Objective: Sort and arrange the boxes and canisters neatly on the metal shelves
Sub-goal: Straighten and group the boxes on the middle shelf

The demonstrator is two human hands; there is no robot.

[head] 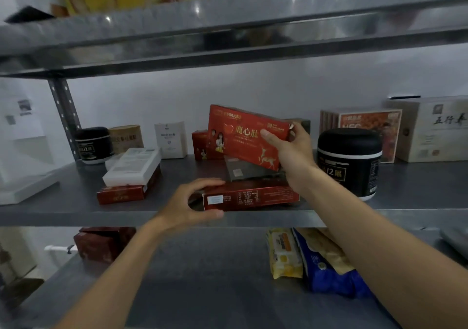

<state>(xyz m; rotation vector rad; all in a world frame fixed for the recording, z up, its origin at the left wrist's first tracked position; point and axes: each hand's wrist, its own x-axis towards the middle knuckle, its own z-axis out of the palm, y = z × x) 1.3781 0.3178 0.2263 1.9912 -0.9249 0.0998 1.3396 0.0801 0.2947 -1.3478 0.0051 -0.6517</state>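
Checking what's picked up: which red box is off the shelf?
The red box with the gold deer, held tilted in the right hand. The others rest on shelves, even the flat red box the left hand grips.

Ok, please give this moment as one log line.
right hand holds tilted red box | left hand grips flat red box on shelf

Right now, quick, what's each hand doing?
Left hand: grips the end of the flat red box on the shelf.
Right hand: holds the tilted red deer box.
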